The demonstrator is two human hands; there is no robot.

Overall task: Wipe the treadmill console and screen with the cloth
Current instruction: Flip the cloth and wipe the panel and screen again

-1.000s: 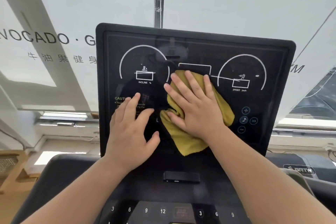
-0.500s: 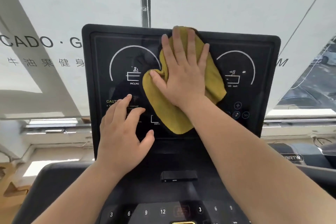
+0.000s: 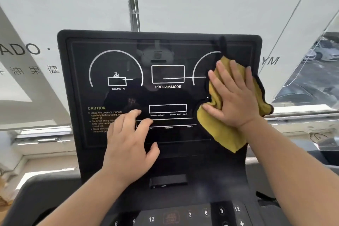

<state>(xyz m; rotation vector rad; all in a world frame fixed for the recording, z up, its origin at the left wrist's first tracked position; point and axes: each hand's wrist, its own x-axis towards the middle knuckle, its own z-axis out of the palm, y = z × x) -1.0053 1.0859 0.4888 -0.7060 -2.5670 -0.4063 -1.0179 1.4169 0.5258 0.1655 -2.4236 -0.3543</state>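
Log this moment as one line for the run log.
phase: wiping | right hand: pressed flat on mustard-yellow cloth, right side of glossy black treadmill screen | left hand: fingers resting on lower screen

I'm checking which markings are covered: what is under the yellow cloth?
The yellow cloth lies on the screen's right side, pressed flat by the right hand. Only part of the right dial shows; the rest beneath is hidden.

The right hand (image 3: 233,97) has swept the yellow cloth (image 3: 220,134) from the screen's (image 3: 165,51) middle to its top edge (0.5 s ago), then to its right edge, uncovering the PROGAM/MODE box (image 3: 168,74). The left hand (image 3: 128,145) has slid slightly rightward.
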